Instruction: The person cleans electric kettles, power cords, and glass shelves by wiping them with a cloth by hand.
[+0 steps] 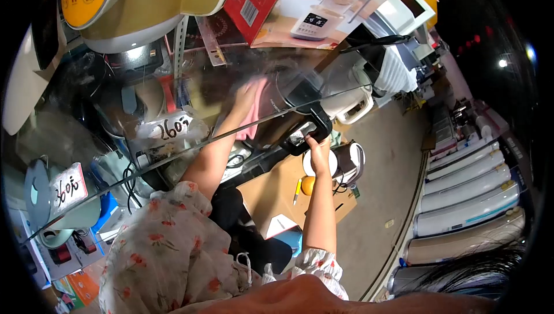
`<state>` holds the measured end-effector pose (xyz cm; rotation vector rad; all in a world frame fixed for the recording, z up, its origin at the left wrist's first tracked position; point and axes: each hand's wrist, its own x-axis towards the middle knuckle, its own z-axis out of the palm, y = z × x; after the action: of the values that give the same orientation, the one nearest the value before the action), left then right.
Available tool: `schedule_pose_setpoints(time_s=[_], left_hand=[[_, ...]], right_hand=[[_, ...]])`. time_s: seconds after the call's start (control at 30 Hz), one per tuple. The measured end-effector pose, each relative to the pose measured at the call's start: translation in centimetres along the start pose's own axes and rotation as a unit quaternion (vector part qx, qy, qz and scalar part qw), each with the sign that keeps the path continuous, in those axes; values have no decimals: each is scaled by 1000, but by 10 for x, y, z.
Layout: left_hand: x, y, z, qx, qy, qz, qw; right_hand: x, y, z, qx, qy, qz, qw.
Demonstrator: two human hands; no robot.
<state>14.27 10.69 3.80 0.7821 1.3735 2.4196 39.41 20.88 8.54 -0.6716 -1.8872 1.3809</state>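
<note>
My right hand (319, 153) is closed round the black handle of a kettle (304, 96). The kettle's dark body is partly seen through the glass shelf (222, 136), and its lower part is hard to make out. Under that glass, my left hand (247, 99) has its fingers closed on a pink cloth (258, 103) beside the kettle; the hand is slightly blurred. Just right of the kettle stands a cream-coloured kettle (353, 103) with a loop handle.
Handwritten price tags (173, 129) lie along the shelf. A boxed appliance (306, 8) and a gold-coloured appliance (138, 14) stand above. Below are a cardboard box (268, 198), a yellow marker (298, 191) and a dark-and-white kettle (351, 161). Long white units (467, 216) line the right side.
</note>
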Motion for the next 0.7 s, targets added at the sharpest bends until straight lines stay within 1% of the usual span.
schedule_pose_setpoints(time_s=[0.07, 0.13, 0.17, 0.23, 0.27, 0.3, 0.33, 0.37, 0.4, 0.43, 0.47, 0.5, 0.53, 0.6, 0.67, 0.7], left_hand=[[-35, -3, -17, 32, -7, -20, 999], [-72, -30, -31, 91, 65, -74, 991], [-81, -51, -37, 114, 103, -132, 979], [-109, -34, -33, 83, 124, -101, 984], [-122, -23, -29, 66, 133, -83, 985], [-132, -14, -29, 111, 134, -145, 974], [-147, 13, -15, 96, 172, -150, 969], [-159, 20, -7, 53, 171, -120, 977], [-170, 26, 0, 10, 168, -90, 982], [-183, 43, 11, -50, 155, -100, 982], [-194, 56, 17, -76, 131, -110, 982], [-206, 69, 22, -102, 108, -121, 982], [-216, 102, 34, -120, 85, -87, 985], [-239, 114, 34, -95, 61, -107, 988], [-253, 124, 23, 1, -8, -95, 995], [-260, 114, 14, 67, -56, -41, 995]], right_hand=[[-4, -15, 14, 40, 27, -19, 999], [-1, -2, 12, 7, 31, -17, 999], [-4, -3, 14, 1, 43, -21, 999], [-4, 1, 14, -21, 57, -44, 997], [-3, 7, 12, -48, 43, -70, 995], [-6, 2, 14, -29, 28, -64, 997], [-15, -7, 19, -10, 14, -57, 998], [-24, -22, 25, -26, 8, -56, 998], [-27, -7, 22, -114, -13, -38, 993], [-43, -29, 29, -173, -37, 43, 983], [-63, -49, 40, -229, -61, 126, 963], [-79, -52, 51, -101, -104, 157, 977], [-96, -54, 63, 30, -145, 183, 972], [-130, -64, 78, 89, -146, 117, 978], [-167, -66, 91, 147, -151, 46, 976], [-184, -30, 95, 292, -121, 77, 946]])
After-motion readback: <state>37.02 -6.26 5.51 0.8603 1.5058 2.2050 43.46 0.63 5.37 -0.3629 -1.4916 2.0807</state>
